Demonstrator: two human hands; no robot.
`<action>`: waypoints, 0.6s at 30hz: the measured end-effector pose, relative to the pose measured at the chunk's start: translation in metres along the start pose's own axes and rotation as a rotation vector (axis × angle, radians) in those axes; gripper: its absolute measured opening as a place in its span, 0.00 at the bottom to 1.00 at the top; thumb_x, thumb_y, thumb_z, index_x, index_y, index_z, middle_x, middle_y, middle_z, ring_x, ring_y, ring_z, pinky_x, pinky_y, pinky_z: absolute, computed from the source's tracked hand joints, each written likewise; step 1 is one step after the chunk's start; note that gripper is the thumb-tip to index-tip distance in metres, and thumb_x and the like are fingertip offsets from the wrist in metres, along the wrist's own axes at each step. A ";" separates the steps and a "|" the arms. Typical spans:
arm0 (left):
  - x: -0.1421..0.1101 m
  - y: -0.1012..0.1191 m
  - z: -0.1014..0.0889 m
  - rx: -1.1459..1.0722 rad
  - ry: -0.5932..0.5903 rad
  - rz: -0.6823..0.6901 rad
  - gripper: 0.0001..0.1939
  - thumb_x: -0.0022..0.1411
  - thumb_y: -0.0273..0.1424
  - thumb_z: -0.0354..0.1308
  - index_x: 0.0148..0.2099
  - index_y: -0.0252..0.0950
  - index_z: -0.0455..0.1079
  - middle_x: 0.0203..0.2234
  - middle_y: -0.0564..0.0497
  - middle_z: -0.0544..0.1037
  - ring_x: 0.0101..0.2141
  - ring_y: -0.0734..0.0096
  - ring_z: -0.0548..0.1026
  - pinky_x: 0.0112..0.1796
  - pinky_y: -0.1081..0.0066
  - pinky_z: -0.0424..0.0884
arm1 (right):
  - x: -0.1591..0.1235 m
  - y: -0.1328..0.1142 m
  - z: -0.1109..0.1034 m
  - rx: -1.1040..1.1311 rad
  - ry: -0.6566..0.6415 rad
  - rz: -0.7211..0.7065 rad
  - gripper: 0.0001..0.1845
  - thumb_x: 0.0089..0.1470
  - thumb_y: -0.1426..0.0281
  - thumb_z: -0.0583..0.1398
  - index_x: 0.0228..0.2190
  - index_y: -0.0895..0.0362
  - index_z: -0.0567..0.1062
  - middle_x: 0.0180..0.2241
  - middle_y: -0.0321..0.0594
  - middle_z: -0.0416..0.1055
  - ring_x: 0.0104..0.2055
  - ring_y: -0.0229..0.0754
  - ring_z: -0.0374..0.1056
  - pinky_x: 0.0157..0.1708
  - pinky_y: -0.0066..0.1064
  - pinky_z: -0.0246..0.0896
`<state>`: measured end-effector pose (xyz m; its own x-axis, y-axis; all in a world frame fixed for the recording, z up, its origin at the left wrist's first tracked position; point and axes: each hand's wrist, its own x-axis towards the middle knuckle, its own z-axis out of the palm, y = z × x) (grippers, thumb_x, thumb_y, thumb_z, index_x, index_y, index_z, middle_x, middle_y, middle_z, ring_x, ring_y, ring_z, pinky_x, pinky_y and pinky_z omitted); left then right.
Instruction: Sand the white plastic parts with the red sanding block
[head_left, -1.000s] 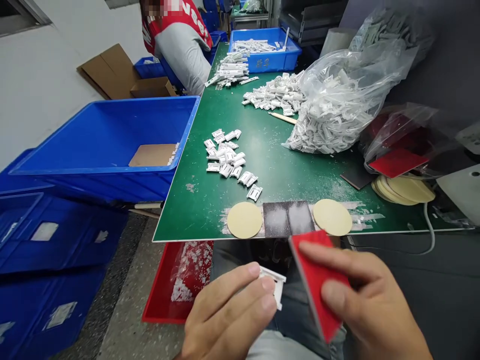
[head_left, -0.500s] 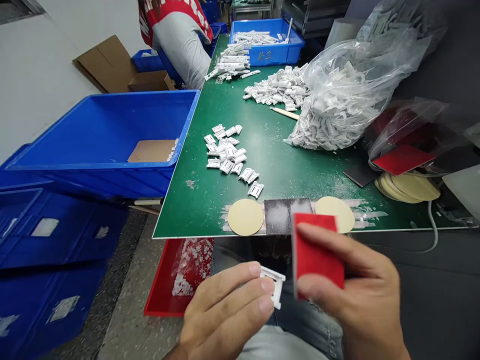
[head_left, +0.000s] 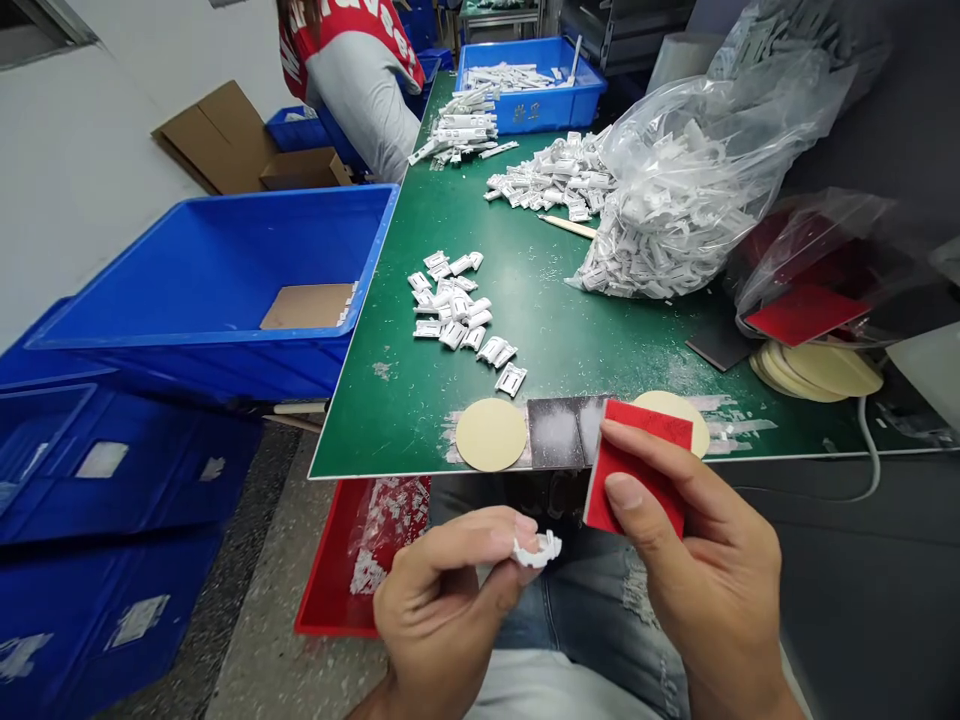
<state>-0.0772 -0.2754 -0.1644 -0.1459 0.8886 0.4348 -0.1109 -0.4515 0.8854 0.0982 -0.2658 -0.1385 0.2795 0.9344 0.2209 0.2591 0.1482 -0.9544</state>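
Between the thumb and fingers of the left hand (head_left: 442,595), a small white part (head_left: 543,550) is pinched, its end sticking out; across a gap to its right, the right hand (head_left: 709,570) grips a red pad (head_left: 646,474). A light, steady pinch and a flat-held pad would likely serve best

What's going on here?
A person's left hand pinches a small white part in front of the table edge, while the right hand holds a red pad between thumb and fingers. Pad and part are apart at this moment. On the green table, a loose cluster of white parts lies nearby, with a filled clear bag farther back.
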 end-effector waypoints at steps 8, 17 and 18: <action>-0.001 -0.006 0.006 -0.489 -0.090 -0.569 0.07 0.62 0.34 0.77 0.41 0.42 0.85 0.27 0.54 0.84 0.30 0.76 0.80 0.34 0.77 0.78 | 0.002 -0.012 -0.011 0.630 -0.209 0.391 0.10 0.62 0.54 0.71 0.38 0.43 0.91 0.34 0.36 0.86 0.27 0.36 0.75 0.28 0.23 0.70; -0.008 -0.006 0.012 -0.636 -0.061 -0.809 0.15 0.55 0.34 0.82 0.33 0.36 0.78 0.24 0.54 0.81 0.27 0.78 0.78 0.32 0.79 0.73 | 0.021 0.001 -0.003 0.512 -0.273 0.350 0.05 0.61 0.61 0.74 0.41 0.41 0.91 0.33 0.33 0.88 0.31 0.35 0.78 0.32 0.21 0.71; -0.007 -0.006 0.012 -0.652 -0.073 -0.810 0.14 0.56 0.33 0.81 0.33 0.36 0.78 0.25 0.54 0.82 0.27 0.78 0.78 0.32 0.79 0.73 | 0.023 0.003 -0.002 0.539 -0.275 0.375 0.07 0.60 0.58 0.74 0.41 0.41 0.91 0.31 0.33 0.87 0.27 0.35 0.76 0.28 0.21 0.69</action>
<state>-0.0638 -0.2779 -0.1709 0.2664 0.9380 -0.2216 -0.6616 0.3452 0.6657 0.1077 -0.2446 -0.1361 -0.0013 0.9912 -0.1327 -0.3224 -0.1260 -0.9382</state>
